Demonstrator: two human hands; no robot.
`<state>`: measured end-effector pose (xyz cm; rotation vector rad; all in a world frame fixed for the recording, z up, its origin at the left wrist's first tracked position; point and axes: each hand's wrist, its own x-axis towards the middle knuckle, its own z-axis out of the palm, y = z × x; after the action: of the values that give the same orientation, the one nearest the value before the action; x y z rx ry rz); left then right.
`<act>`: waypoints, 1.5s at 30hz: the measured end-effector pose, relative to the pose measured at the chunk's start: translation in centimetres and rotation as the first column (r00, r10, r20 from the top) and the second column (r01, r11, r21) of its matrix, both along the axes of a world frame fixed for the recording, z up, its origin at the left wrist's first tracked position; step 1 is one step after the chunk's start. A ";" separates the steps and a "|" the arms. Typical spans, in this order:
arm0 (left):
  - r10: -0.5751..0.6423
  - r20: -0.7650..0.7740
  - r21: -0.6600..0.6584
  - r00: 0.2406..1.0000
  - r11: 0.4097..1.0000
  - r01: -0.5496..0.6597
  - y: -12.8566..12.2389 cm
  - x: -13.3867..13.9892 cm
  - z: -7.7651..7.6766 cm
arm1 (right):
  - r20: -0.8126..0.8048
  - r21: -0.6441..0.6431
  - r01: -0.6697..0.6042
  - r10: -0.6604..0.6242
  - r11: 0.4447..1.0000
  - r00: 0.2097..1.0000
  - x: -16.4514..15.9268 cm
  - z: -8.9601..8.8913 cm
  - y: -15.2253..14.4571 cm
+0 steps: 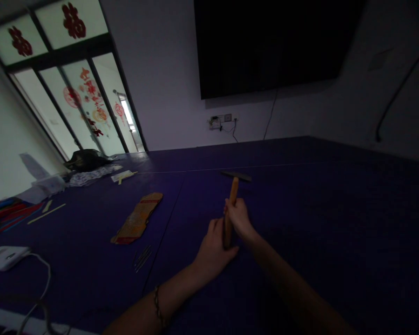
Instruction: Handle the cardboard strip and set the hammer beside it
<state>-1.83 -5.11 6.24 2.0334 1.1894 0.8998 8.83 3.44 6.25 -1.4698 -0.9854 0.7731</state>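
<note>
Forearms first, both of them reaching up from the bottom edge, a beaded bracelet (157, 304) on my left wrist. Over on the left, a white device (5, 257) with its cable, then thin metal rods (142, 258) loose on the purple table (335, 223), then a worn strip of cardboard (137, 218). Now to the middle: my left hand (214, 249) is curled shut around the bottom of the hammer (232, 204), thumb laid along the wooden handle, and my right hand (239, 218) is wrapped closed just above it, so the handle stands nearly upright with the dark metal head (236, 175) at the top, above the tabletop. Risk as I see it: both fists sit low on the handle, the head is heavy up there, and it could tip or twist out of line and come down on my own knuckles. It's dim too, so I could misjudge where the head lands.
</note>
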 end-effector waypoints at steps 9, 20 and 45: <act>0.191 -0.215 0.068 0.958 0.981 -0.180 2.8 -4.6 -0.1 | 0.160 0.191 -0.214 0.185 0.958 0.970 -3.2 -4.4 -0.2; 0.494 -0.517 0.098 0.699 0.845 -0.525 8.2 -16.0 0.2 | 0.442 0.121 -0.280 0.201 0.952 0.874 -1.9 -9.0 0.8; 0.411 -0.630 0.032 0.660 0.862 -0.506 11.3 -19.6 -1.9 | 0.555 0.083 -0.286 0.194 0.955 0.809 -1.7 -9.0 0.6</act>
<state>-21.40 6.15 4.38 1.9877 2.1453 0.3017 7.18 4.08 -2.76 -1.4636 -1.6572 0.4322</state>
